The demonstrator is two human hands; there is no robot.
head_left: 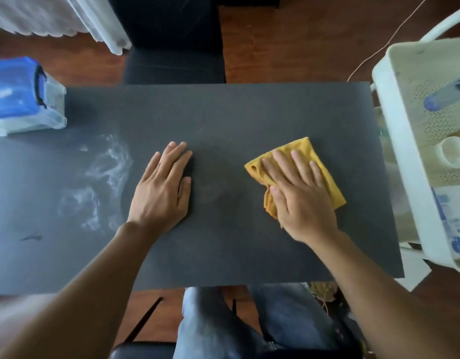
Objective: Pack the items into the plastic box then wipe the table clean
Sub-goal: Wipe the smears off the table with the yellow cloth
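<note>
— Where's the plastic box (pixel 24 97)?
— Far-left corner of the counter (pixel 223 112). The cloth (pixel 301 161) lies right of centre under the right hand (pixel 298 193); the left hand (pixel 164 187) rests flat mid-counter.

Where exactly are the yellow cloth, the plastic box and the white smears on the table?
yellow cloth (pixel 305 149): head view, its bare far corner beyond the fingers.
plastic box (pixel 13 81): head view, middle of its blue lid.
white smears (pixel 112 161): head view, the upper swirl, left of the left hand.
</note>
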